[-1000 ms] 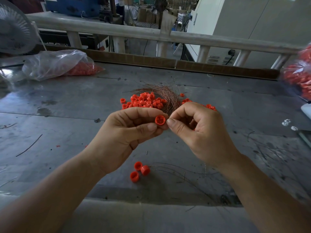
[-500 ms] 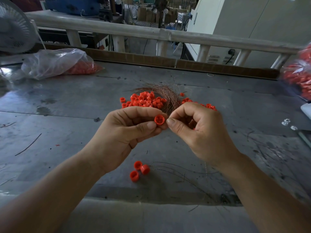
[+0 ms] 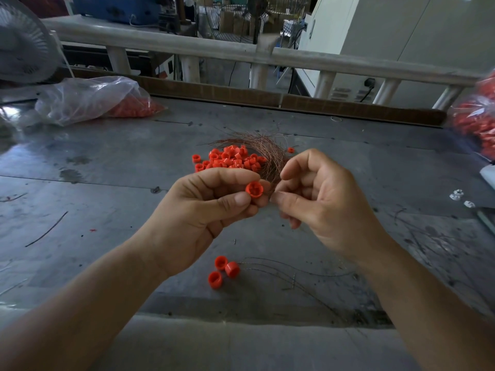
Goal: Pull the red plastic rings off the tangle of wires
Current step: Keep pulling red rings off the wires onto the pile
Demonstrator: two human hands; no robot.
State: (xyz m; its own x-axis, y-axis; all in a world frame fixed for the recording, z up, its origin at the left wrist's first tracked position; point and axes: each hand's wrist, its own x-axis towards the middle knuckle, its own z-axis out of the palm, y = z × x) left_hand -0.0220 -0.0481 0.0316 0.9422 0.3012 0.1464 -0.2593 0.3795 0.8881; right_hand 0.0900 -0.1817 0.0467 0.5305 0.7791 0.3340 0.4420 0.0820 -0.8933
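My left hand (image 3: 203,218) pinches one red plastic ring (image 3: 254,189) between thumb and fingers above the metal table (image 3: 107,167). My right hand (image 3: 318,202) is just to its right, thumb and forefinger pinched on thin copper wire strands that lead toward the ring. Behind the hands lies the copper wire tangle (image 3: 265,151) with a heap of red rings (image 3: 230,159) against its left side. Three loose red rings (image 3: 223,270) lie on the table below my hands.
A clear plastic bag (image 3: 88,99) holding red rings lies at the back left, beside a fan (image 3: 22,44). Another bag of red parts (image 3: 479,119) sits at the right edge. Loose wire strands (image 3: 289,271) trail over the near table. A rail (image 3: 241,54) borders the far side.
My right hand has drawn a little to the right, away from the ring, its fingers spreading slightly. My left hand keeps the ring in the same place.
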